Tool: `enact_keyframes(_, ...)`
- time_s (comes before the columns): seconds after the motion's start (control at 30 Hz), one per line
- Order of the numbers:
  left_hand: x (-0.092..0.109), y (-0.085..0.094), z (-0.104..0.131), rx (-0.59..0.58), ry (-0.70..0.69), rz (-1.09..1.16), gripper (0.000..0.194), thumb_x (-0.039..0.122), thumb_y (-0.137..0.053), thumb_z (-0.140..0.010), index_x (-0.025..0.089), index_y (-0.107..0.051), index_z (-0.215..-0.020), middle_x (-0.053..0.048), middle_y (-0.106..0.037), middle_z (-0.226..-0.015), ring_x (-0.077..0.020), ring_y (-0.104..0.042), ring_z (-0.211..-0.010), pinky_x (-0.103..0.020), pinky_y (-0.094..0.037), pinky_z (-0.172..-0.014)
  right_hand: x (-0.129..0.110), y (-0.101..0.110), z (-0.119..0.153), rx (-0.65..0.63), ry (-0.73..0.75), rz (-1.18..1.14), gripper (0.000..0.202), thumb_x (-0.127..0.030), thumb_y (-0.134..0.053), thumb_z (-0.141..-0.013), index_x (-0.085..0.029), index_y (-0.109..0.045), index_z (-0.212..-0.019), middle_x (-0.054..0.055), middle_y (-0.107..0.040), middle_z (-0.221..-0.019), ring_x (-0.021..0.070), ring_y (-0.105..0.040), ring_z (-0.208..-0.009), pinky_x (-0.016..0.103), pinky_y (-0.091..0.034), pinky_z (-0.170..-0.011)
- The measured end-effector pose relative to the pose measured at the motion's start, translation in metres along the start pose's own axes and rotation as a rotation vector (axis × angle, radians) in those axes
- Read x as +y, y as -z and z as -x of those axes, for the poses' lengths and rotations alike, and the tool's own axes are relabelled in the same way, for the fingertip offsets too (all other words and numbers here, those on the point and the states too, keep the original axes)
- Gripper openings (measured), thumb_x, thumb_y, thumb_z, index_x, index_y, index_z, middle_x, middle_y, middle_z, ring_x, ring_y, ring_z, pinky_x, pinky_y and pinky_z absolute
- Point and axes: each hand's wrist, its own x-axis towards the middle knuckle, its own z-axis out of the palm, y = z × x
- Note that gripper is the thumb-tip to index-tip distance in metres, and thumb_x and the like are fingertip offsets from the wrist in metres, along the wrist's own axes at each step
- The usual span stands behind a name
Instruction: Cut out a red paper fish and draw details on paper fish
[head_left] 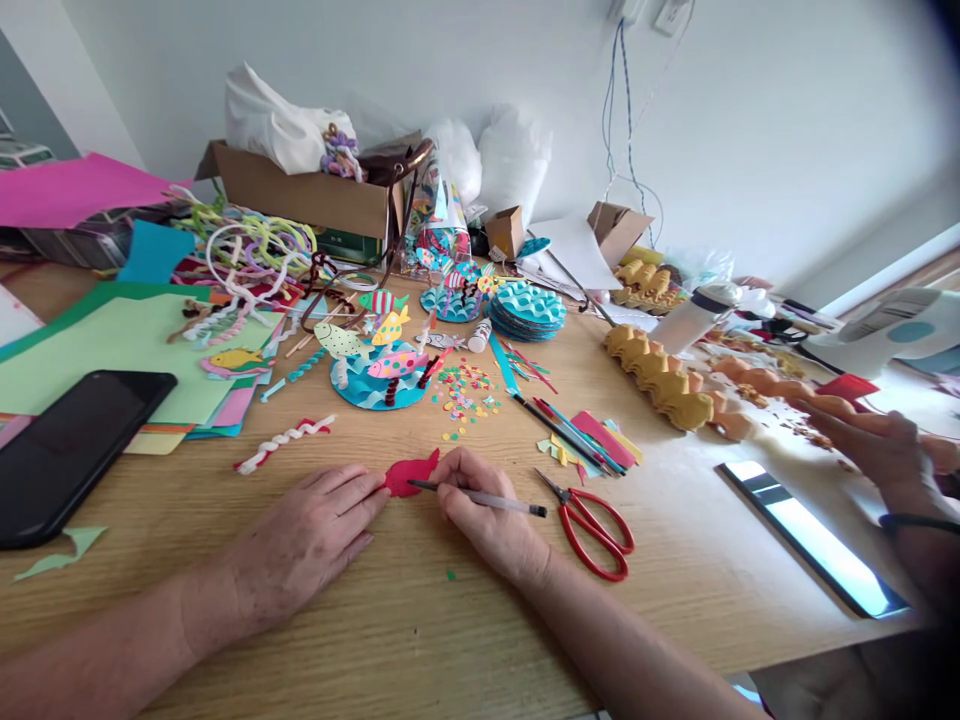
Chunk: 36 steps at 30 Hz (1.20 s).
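Red paper fish [411, 477]: light, thin and quick to crease

It lies flat on the tabletop [375, 640] in front of me, between my two hands. I judge it to be paper or thin card, so it should weigh next to nothing and slide at a nudge. It would likely bend long before it resisted me, and the narrow fin at its right end looks the easiest part to fold or tear.

My left grip [307, 535] rests palm down, fingers extended close together, with the fingertips at the fish's left end. They pinch nothing; to me that looks like light steadying, and flat pressure there suits a piece this thin better than squeezing its edge. Pushing sideways could buckle it.

My right grip [487, 535] pinches a slim pen [504, 499] close to its dark point, leaving the long shaft slanting back over the hand. The point is over the fish's red face; I cannot tell how hard it presses, if at all. The pen should be stiff, light and perhaps a little slick, so low on the barrel seems the right hold. Red-handled scissors [598, 530] lie just beside that hand, apart from the fish.
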Motion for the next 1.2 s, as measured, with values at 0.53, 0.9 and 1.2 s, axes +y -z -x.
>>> enact_keyframes(0.53,-0.002,-0.003,0.002,0.023,-0.005,0.052,0.034,0.017,-0.041,-0.095,0.020,-0.064,-0.121,-0.007,-0.070,-0.112,-0.0222,-0.060,-0.107,-0.037,-0.051,-0.096,0.002,-0.005,-0.001,0.021,0.077,0.228,0.008,-0.012,-0.053,-0.071,-0.020,-0.055,-0.071,-0.006,-0.052,-0.057,0.0079,-0.042,-0.049,0.019,-0.034,-0.049)
enact_keyframes(0.9,0.001,0.002,-0.005,0.038,-0.052,-0.042,0.033,0.013,-0.039,-0.094,0.017,-0.065,-0.114,-0.007,-0.070,-0.108,-0.0213,-0.061,-0.101,-0.034,-0.052,-0.090,0.001,-0.006,-0.002,0.000,0.085,0.229,0.007,-0.013,-0.052,-0.070,-0.020,-0.054,-0.070,-0.006,-0.053,-0.057,0.0082,-0.043,-0.050,0.019,-0.037,-0.052)
enact_keyframes(1.2,0.000,0.001,-0.003,0.021,-0.053,-0.037,0.034,0.015,-0.037,-0.095,0.016,-0.064,-0.116,-0.008,-0.070,-0.110,-0.0223,-0.060,-0.104,-0.035,-0.053,-0.090,0.000,-0.005,-0.002,-0.023,0.062,0.229,0.007,-0.013,-0.052,-0.071,-0.020,-0.054,-0.071,-0.006,-0.050,-0.057,0.0082,-0.042,-0.049,0.019,-0.036,-0.051)
